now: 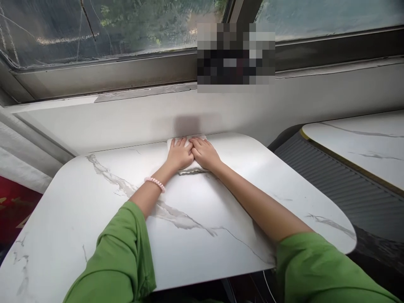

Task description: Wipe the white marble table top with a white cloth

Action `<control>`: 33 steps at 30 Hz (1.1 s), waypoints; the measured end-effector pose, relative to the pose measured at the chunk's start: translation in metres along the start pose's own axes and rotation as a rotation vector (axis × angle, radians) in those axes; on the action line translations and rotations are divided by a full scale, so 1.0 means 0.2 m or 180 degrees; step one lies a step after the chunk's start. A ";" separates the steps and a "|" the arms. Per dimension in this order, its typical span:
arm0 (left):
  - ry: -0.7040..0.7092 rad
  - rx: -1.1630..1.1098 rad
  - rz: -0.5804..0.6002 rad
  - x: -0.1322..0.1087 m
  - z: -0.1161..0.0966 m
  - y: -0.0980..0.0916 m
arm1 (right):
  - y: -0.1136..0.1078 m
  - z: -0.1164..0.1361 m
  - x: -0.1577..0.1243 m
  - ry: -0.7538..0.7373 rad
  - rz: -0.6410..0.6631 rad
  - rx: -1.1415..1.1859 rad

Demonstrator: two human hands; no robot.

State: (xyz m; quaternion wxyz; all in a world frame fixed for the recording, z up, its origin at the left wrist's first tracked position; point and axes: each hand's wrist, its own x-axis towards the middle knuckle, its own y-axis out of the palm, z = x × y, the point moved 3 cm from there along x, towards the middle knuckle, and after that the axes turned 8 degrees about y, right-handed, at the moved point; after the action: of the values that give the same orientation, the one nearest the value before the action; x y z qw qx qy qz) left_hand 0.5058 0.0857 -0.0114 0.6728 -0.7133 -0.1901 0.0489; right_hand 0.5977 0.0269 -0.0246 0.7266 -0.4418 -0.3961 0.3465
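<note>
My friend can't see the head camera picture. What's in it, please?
A person's left hand and right hand lie together on a white cloth, at the far edge of a marble-patterned table below a window. The sleeves are green.

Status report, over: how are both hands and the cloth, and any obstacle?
Left hand and right hand palm-down on white cloth. Cloth on table, far edge. Wall right behind it.

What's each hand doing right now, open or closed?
Left hand: open, palm down on the white cloth.
Right hand: open, palm down on the same cloth, close beside the left.
</note>
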 end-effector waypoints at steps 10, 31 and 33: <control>-0.0068 0.0085 -0.0104 0.02 0.03 0.01 | 0.03 -0.01 0.05 -0.0014 0.0043 0.0038; 0.0342 0.0090 0.0169 -0.85 -0.59 -0.14 | -0.28 0.15 -0.94 -0.1148 -0.0138 0.0033; 0.0351 0.0060 0.0173 -0.93 -0.62 -0.16 | -0.28 0.19 -1.03 -0.1137 -0.0095 0.0116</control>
State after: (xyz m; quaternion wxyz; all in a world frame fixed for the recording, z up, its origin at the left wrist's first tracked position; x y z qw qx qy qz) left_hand 0.3669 -0.0933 -0.0032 0.6873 -0.7135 -0.1329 0.0297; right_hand 0.4822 -0.1553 -0.0174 0.6576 -0.3541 -0.5190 0.4157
